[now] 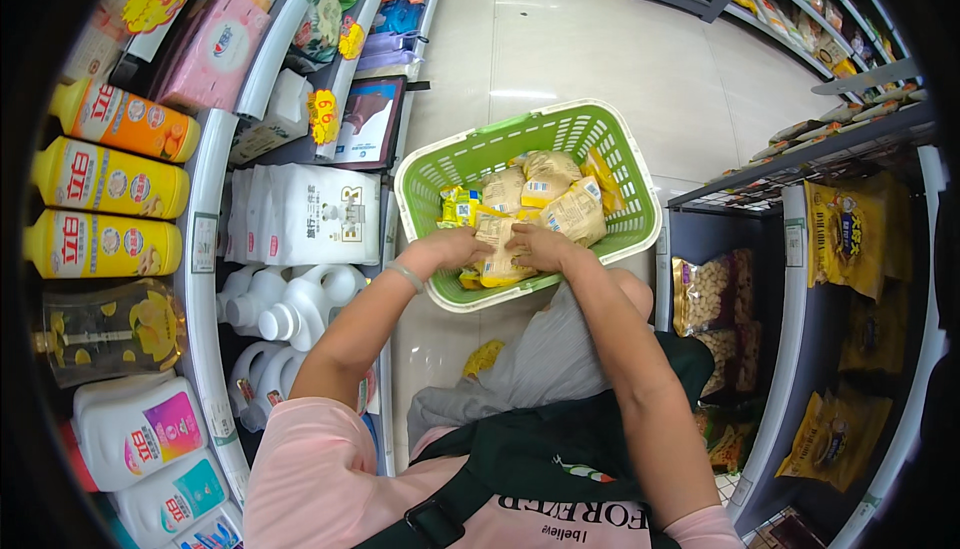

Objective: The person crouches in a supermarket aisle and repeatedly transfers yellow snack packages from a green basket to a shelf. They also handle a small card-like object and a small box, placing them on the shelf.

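A green plastic shopping basket with a white rim (525, 300) stands on the floor before me. Inside it, a beige-and-yellow snack packet (496, 243) lies at the near side. My left hand (450, 246) grips its left edge, and the fingers of my right hand (543, 249) grip the right edge. More packets of the same look lie against it, among them one at the back (551, 174) and one at the right (576, 213). Small yellow packets (459, 206) rest at the basket's left, and a yellow bag (602, 180) leans by its right wall.
Shelving on the left holds dish-soap bottles (112, 177), white travel-set packs (307, 215), white jugs (304, 309) and tissue packs (217, 46). To the right, shelves carry bags of nuts (709, 294) and yellow snack bags (847, 237). A tiled aisle floor (570, 46) stretches beyond the basket.
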Tool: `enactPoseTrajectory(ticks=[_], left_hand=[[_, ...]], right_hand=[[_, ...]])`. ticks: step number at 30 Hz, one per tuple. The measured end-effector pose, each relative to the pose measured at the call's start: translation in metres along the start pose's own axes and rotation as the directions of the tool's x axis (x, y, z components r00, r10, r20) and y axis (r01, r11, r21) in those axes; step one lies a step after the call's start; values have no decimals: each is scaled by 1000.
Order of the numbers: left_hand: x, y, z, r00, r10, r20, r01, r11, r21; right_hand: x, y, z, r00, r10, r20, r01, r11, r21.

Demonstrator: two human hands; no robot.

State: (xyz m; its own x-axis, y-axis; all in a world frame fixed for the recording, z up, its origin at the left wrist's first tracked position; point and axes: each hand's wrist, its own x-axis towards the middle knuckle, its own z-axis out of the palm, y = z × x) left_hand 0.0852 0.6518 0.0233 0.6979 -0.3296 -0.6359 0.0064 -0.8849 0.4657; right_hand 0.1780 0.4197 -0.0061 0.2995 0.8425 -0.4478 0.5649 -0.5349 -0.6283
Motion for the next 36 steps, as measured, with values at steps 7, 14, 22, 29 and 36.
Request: enactPoseTrajectory(ticks=[7, 14, 22, 29, 36], left_hand=[[-8, 10, -3, 991, 104, -80, -97, 992, 76], [-49, 32, -24, 848, 3, -530, -111, 979, -171], [-93, 57, -25, 542, -137, -829, -277, 902, -331], [-94, 42, -13, 427, -274, -862, -301, 856, -421], [-87, 74, -19, 811, -332, -481, -527, -58, -848]], right_hand=[[-5, -17, -7, 999, 23, 31, -23, 1000, 12], [1, -36, 0, 999, -14, -50, -9, 898, -440], [9, -43, -11, 982, -189, -13, 145, 794, -591], [8, -48, -26, 918, -62, -391, 104, 991, 87], [-44, -69, -72, 954, 211, -211, 189, 119, 975]])
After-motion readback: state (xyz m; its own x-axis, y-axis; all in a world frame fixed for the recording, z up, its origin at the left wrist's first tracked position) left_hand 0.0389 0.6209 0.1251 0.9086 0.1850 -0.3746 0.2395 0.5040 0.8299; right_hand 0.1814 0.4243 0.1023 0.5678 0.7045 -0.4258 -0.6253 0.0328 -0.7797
